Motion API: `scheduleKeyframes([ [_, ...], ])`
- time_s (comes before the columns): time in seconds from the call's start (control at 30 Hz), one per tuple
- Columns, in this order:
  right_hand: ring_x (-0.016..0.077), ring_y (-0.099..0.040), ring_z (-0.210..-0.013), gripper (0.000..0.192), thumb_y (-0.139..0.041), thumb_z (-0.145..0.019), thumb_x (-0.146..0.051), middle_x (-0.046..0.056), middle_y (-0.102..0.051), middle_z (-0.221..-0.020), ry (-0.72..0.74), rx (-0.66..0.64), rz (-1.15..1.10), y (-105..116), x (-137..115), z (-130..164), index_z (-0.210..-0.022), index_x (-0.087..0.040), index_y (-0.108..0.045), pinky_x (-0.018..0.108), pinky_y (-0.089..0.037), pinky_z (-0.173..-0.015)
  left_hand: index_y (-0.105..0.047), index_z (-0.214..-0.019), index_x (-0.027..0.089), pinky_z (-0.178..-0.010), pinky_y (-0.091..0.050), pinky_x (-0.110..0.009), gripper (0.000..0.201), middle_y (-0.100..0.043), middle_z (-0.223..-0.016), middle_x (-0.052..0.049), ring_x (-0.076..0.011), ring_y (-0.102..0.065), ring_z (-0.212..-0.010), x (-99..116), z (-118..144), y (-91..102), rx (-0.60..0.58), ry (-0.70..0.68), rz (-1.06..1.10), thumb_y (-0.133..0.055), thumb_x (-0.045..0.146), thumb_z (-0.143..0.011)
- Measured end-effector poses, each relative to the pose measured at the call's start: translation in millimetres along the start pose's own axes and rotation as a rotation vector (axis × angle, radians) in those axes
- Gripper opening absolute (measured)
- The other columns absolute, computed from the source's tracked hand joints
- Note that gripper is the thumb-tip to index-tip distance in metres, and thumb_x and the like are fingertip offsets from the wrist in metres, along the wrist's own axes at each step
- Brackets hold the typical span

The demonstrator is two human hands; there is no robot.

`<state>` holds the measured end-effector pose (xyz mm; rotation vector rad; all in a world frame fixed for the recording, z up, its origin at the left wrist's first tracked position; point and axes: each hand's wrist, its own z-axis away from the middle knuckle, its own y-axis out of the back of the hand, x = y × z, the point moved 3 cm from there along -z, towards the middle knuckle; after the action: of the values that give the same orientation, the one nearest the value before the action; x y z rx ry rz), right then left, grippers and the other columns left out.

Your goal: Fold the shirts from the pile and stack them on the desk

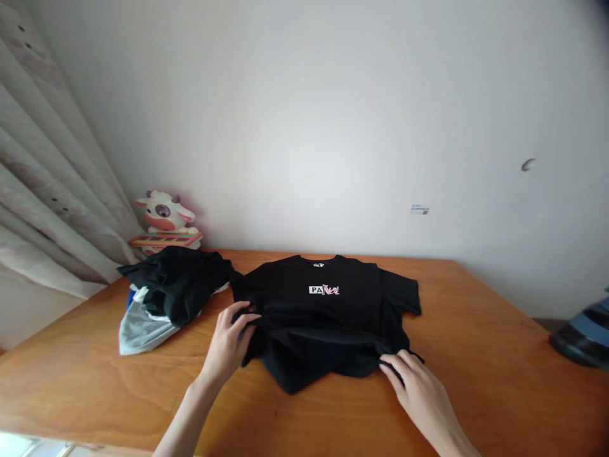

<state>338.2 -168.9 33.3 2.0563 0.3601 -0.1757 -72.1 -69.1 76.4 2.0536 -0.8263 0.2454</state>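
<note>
A black T-shirt (290, 292) with a small white and pink print on the chest lies front up on the wooden table, its collar toward the wall. My left hand (228, 339) pinches the shirt's left side below the sleeve. At the lower right, my right hand (419, 387) grips the fabric near the hem. Between my hands the lower part of the shirt is lifted and bunched into folds, with a corner drooping toward me. The right sleeve is spread flat; the left one is partly crumpled near the clothes pile.
A heap of clothes (178, 285), black on top with grey and white below, sits on the left of the table (476, 330). Behind it stands a cow-shaped toy keyboard (166, 219). A curtain (52, 184) hangs at left; a dark and blue object (585, 330) is at right.
</note>
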Motion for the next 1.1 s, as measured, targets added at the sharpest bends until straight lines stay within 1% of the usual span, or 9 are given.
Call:
scheduleKeyframes([
  [0.07,0.0254,-0.072,-0.09,0.036,-0.044,-0.1,-0.053,0.009,-0.072,-0.098,-0.073,0.139,-0.092,24.7,6.8,-1.8,-0.103,-0.027,-0.068,0.035,-0.058,-0.079,-0.069,-0.104,0.026,-0.107,-0.049,-0.05,0.024,-0.064,-0.126,-0.012,-0.0305,-0.059,-0.122,4.0,0.3,23.1,0.139,0.053,0.092,-0.051,0.04,-0.097],
  [0.13,0.0274,-0.071,-0.101,0.037,-0.049,-0.097,-0.056,0.012,-0.073,-0.108,-0.181,0.272,-0.221,46.7,19.4,2.4,-0.107,-0.025,-0.066,0.037,-0.057,-0.088,-0.066,-0.106,0.023,-0.098,-0.056,-0.042,0.029,-0.07,-0.113,-0.012,-0.0278,-0.066,-0.11,6.3,2.8,44.1,0.108,0.104,0.192,-0.05,0.045,-0.097],
  [0.3,0.0289,-0.075,-0.096,0.047,-0.059,-0.084,-0.065,0.01,-0.079,-0.102,-0.448,0.091,-0.536,69.6,64.3,17.1,-0.105,-0.024,-0.071,0.029,-0.062,-0.076,-0.071,-0.098,0.022,-0.077,-0.059,-0.031,0.034,-0.076,-0.089,-0.007,-0.0245,-0.071,-0.084,9.6,2.8,75.5,-0.401,0.141,0.292,-0.055,0.052,-0.094],
  [0.4,0.0318,-0.075,-0.097,0.047,-0.069,-0.074,-0.066,0.008,-0.08,-0.099,-0.453,-0.051,-0.614,76.9,81.2,14.6,-0.096,-0.025,-0.077,0.031,-0.063,-0.08,-0.076,-0.095,0.027,-0.08,-0.06,-0.034,0.033,-0.077,-0.093,-0.005,-0.0271,-0.072,-0.088,8.1,-1.0,75.7,-0.65,0.121,0.288,-0.059,0.055,-0.091],
  [0.53,0.0328,-0.075,-0.099,0.05,-0.068,-0.072,-0.068,0.009,-0.081,-0.1,-0.461,-0.031,-0.561,78.6,85.4,-7.6,-0.093,-0.024,-0.079,0.032,-0.062,-0.082,-0.078,-0.1,0.031,-0.083,-0.059,-0.035,0.028,-0.078,-0.096,-0.004,-0.0269,-0.072,-0.09,-7.2,-5.1,49.7,-0.727,0.102,0.226,-0.064,0.051,-0.087],
  [0.63,0.032,-0.075,-0.097,0.05,-0.06,-0.078,-0.071,0.009,-0.081,-0.099,-0.406,0.005,-0.363,66.0,74.1,-28.5,-0.093,-0.026,-0.077,0.035,-0.061,-0.081,-0.077,-0.094,0.029,-0.084,-0.056,-0.034,0.025,-0.077,-0.093,-0.005,-0.0257,-0.071,-0.088,-32.0,-11.2,19.7,-0.643,0.176,0.103,-0.061,0.046,-0.086],
  [0.87,0.033,-0.071,-0.108,0.054,-0.045,-0.093,-0.066,0.014,-0.072,-0.12,-0.033,0.054,0.004,-3.9,42.8,-26.3,-0.115,-0.023,-0.069,0.047,-0.058,-0.088,-0.067,-0.091,0.017,-0.093,-0.05,-0.044,0.041,-0.074,-0.097,-0.017,-0.0366,-0.07,-0.104,-106.9,-33.7,-16.2,-0.147,0.708,-0.149,-0.063,0.056,-0.081],
  [1.0,0.0328,-0.069,-0.113,0.06,-0.047,-0.095,-0.065,0.014,-0.069,-0.129,0.057,0.028,0.009,-39.1,46.0,-1.7,-0.137,-0.024,-0.058,0.048,-0.059,-0.09,-0.062,-0.114,0.01,-0.1,-0.047,-0.046,0.052,-0.068,-0.122,-0.026,-0.0399,-0.062,-0.124,-127.6,-52.8,-32.5,-0.04,0.782,-0.1,-0.07,0.047,-0.078],
  [1.1,0.0317,-0.073,-0.1,0.055,-0.049,-0.095,-0.062,0.014,-0.073,-0.116,0.049,0.066,0.008,-42.4,51.6,8.5,-0.132,-0.025,-0.061,0.045,-0.061,-0.082,-0.066,-0.103,0.013,-0.086,-0.054,-0.037,0.038,-0.075,-0.106,-0.019,-0.033,-0.072,-0.104,-134.7,-68.7,-46.3,-0.036,0.805,0.024,-0.072,0.042,-0.078],
])
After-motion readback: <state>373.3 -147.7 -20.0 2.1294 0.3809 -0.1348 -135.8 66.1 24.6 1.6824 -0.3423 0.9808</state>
